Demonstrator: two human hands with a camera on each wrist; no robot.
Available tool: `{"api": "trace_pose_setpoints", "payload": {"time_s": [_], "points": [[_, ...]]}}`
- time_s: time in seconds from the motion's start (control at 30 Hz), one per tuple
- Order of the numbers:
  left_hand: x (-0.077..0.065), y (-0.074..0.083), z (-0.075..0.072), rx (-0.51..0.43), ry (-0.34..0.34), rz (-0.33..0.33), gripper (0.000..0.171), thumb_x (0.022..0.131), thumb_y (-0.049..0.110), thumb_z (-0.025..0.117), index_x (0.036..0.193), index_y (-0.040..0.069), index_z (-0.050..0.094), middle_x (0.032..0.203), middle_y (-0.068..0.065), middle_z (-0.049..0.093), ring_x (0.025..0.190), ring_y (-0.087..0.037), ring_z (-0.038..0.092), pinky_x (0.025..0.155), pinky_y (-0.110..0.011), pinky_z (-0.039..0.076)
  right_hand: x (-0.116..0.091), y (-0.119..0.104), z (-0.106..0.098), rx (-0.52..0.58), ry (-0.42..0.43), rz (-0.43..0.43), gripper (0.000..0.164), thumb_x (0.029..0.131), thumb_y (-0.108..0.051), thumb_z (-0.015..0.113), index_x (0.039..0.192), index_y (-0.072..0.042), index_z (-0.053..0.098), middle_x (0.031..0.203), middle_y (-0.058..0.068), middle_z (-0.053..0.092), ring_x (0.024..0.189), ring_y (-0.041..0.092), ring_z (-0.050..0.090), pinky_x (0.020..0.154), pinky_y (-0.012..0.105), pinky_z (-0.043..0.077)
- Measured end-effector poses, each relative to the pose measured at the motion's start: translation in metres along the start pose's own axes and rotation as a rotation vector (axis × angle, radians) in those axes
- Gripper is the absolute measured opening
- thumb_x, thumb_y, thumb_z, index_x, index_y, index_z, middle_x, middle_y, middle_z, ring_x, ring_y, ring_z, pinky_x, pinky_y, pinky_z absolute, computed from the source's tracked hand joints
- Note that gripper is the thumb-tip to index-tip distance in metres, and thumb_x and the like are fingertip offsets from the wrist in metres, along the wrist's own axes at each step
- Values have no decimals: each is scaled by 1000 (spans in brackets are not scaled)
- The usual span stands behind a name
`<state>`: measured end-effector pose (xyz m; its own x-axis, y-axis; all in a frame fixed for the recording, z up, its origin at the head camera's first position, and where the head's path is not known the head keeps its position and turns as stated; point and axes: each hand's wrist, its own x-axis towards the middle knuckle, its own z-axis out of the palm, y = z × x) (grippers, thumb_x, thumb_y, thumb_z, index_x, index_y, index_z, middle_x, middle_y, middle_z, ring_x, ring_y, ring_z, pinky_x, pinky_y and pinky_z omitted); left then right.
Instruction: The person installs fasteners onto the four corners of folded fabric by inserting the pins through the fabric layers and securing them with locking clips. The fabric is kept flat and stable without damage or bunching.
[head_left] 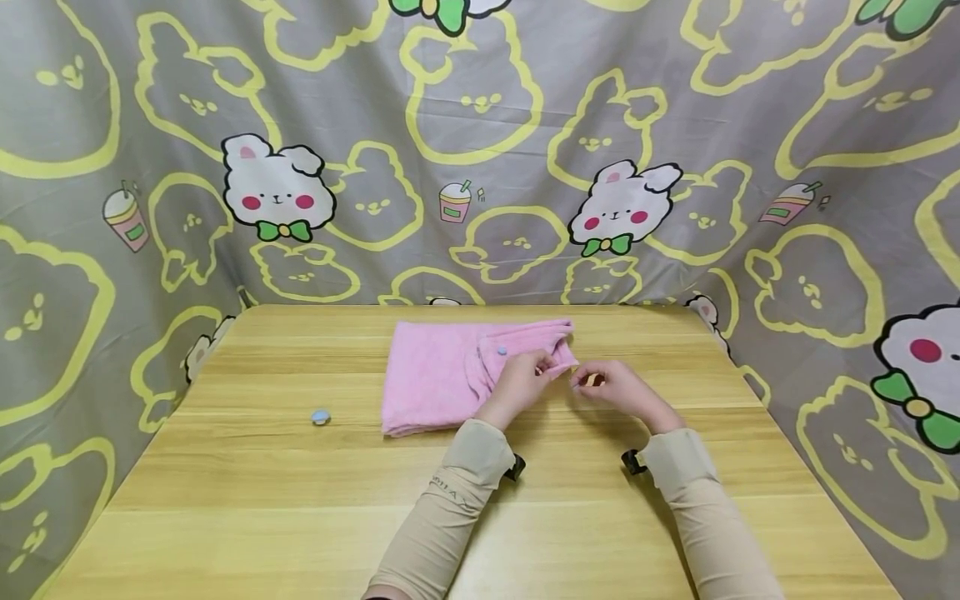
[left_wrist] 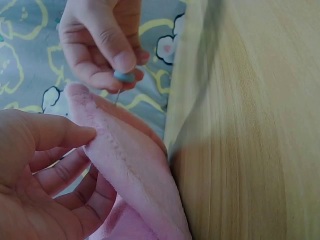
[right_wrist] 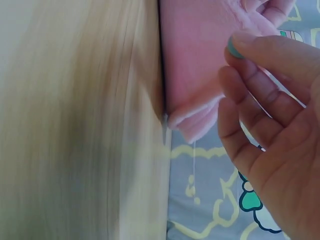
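A folded pink plush cloth (head_left: 429, 375) lies on the table, its right part turned over in loose layers. My left hand (head_left: 519, 387) pinches the raised edge of that part between thumb and fingers. Just to the right, my right hand (head_left: 622, 390) holds a pin with a round teal head (left_wrist: 124, 76) between thumb and fingertips. The pin's thin shaft points down close by the cloth's raised corner in the left wrist view. On the folded cloth sits a small blue round piece (head_left: 502, 351), like a pin head.
A small blue-and-white round object (head_left: 321, 417) lies on the wooden table (head_left: 247, 500), left of the cloth. Patterned grey curtain fabric (head_left: 510, 208) hangs behind the table and along both sides.
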<state>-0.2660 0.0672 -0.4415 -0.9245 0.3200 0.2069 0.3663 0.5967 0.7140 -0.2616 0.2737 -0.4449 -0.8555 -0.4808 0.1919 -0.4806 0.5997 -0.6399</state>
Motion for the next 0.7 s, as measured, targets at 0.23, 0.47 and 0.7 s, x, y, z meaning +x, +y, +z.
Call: {"api": "trace_pose_setpoints", "payload": {"time_s": [0.23, 0.47, 0.7], "points": [[-1, 0, -2, -1, -2, 25, 11, 93, 22, 66, 93, 12, 69, 90, -2, 72, 78, -10, 62, 70, -17, 49, 3, -2, 5, 1, 55, -12, 7, 86, -2, 69, 91, -6, 72, 90, 6, 73, 81, 14, 60, 70, 24, 50], [0, 0, -2, -6, -28, 63, 8, 92, 14, 66, 97, 10, 70, 92, -6, 73, 83, -15, 66, 75, -19, 52, 5, 1, 11, -6, 133, -85, 6, 83, 0, 71, 88, -4, 72, 89, 8, 73, 75, 17, 61, 67, 30, 52], [-1, 1, 0, 1, -36, 97, 10, 90, 13, 68, 99, 9, 72, 93, -5, 73, 84, -15, 65, 78, -20, 52, 7, 1, 18, 6, 208, -108, 24, 80, 3, 74, 99, -4, 59, 90, 10, 71, 84, 29, 65, 71, 40, 54]]}}
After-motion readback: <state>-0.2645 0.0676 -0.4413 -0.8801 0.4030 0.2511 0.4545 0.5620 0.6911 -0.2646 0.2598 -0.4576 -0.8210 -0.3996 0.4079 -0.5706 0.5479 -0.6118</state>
